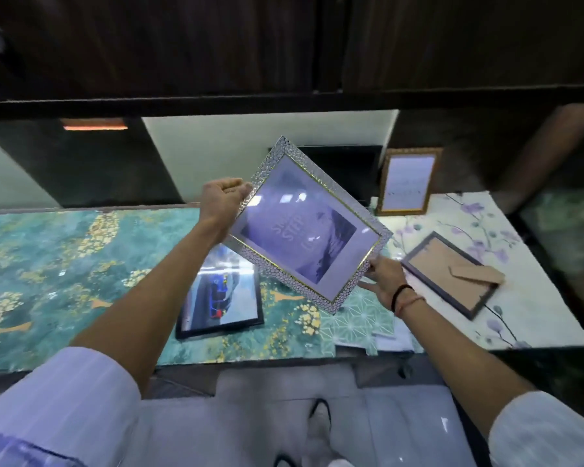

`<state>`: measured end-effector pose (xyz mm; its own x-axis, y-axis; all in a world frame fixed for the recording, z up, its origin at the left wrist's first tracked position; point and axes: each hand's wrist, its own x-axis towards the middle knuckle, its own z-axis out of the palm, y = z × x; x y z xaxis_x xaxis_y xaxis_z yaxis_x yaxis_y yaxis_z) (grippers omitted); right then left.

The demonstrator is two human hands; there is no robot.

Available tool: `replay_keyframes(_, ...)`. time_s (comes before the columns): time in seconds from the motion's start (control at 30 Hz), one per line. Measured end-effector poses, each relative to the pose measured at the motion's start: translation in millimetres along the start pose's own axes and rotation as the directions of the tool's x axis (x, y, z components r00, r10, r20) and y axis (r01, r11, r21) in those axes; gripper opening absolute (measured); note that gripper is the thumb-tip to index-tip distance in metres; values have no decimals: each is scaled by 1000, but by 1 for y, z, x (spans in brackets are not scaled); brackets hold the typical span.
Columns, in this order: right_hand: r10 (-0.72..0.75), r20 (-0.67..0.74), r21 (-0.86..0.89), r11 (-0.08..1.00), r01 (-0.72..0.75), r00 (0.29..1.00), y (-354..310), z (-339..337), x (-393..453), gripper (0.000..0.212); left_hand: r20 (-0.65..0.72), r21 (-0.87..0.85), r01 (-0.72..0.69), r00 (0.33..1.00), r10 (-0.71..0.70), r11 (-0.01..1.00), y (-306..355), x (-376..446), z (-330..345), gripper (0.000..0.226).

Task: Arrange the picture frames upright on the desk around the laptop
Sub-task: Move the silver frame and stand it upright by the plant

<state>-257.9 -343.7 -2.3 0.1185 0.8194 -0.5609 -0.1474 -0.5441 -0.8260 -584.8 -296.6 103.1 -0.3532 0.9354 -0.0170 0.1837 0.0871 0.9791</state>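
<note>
A large silver pebbled frame (304,227) with a purple picture hangs tilted above the desk. My left hand (221,198) grips its upper left edge and my right hand (383,279) grips its lower right corner. A black frame (221,299) with a car picture lies flat on the desk below it. Face down at the right lies a grey frame (450,274), its cardboard stand showing. A gold-brown frame (407,180) stands upright at the back right. The dark laptop (344,163) is mostly hidden behind the held frame.
The desk carries a teal and gold mat (64,264) at the left and a white floral mat (520,264) at the right. A dark shelf edge (284,102) overhangs the back. The desk's front edge is near my legs.
</note>
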Motion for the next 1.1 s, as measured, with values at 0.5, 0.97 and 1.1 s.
replay_keyframes(0.5, 20, -374, 113, 993, 24, 927, 34, -231, -28, 76, 646, 299, -279, 763, 21, 913, 89, -58, 260, 27)
replay_keyframes(0.97, -339, -147, -79, 941, 330, 929, -102, -397, 124, 23, 581, 337, -409, 799, 155, 848, 108, -31, 482, 45)
replay_keyframes(1.1, -329, -186, -66, 944, 322, 926, -122, -427, 178, 24, 380, 382, -195, 924, 39, 903, 64, -13, 502, 73)
